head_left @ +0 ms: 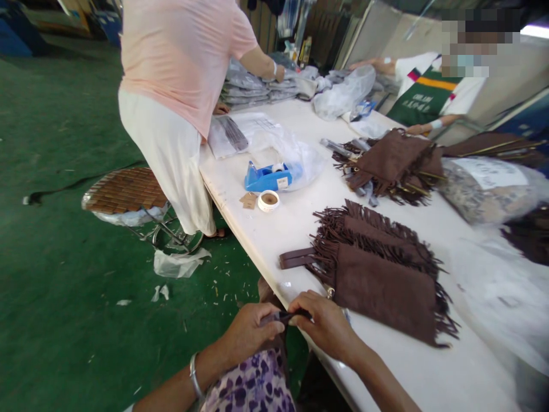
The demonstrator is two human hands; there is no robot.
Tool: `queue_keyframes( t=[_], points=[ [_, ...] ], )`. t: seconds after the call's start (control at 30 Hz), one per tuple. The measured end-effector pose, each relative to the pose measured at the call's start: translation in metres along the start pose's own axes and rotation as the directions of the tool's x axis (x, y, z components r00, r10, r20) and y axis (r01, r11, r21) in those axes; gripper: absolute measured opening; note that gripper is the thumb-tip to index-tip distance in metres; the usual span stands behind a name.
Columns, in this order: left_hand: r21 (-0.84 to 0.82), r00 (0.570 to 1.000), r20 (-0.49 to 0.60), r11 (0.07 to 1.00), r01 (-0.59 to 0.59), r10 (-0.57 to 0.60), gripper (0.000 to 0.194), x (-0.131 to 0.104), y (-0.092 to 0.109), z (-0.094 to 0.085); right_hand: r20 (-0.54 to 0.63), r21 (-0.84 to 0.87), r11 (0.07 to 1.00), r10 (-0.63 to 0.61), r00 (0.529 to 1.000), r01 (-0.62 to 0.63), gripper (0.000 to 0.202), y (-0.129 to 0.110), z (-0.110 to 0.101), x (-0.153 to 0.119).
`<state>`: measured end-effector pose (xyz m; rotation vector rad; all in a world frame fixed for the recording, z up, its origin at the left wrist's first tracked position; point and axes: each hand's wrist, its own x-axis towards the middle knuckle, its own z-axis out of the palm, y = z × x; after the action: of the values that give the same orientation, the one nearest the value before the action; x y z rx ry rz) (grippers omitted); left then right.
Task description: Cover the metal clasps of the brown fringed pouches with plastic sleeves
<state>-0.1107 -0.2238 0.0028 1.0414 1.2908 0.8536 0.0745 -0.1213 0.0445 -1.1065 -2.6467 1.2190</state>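
Just off the near edge of the white table (274, 229), my left hand (251, 332) and my right hand (323, 323) pinch a narrow dark brown strap (286, 316) between thumbs and fingers. The strap spans the small gap between the two hands, and its ends are hidden in my fingers. Beside my right hand lies a brown fringed pouch (386, 286) with a wrist loop (295, 258) sticking out to the left. More fringed pouches lie partly under and behind it. A small metal clasp (330, 292) shows at its near corner.
Farther up the table are a blue tape dispenser (261, 178), a tape roll (269, 201) and a pile of brown pouches (394, 160). A person in a pink top (184, 63) stands at the left side; another in a green apron (422, 100) is across. A round stool (126, 191) stands on the floor.
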Motion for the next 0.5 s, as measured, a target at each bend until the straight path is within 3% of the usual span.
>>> queue_keyframes(
  t=[0.3, 0.5],
  points=[
    [0.025, 0.999, 0.046, 0.999, -0.023, 0.022, 0.024, 0.011, -0.009, 0.010, 0.047, -0.034, 0.999, -0.019, 0.999, 0.021, 0.013, 0.000, 0.004, 0.000],
    [-0.076, 0.987, 0.143, 0.994, 0.081, -0.070, 0.019, 0.010, -0.011, 0.012, 0.051, -0.188, 0.978, -0.086, 0.995, 0.094, 0.017, 0.008, -0.003, -0.011]
  ],
)
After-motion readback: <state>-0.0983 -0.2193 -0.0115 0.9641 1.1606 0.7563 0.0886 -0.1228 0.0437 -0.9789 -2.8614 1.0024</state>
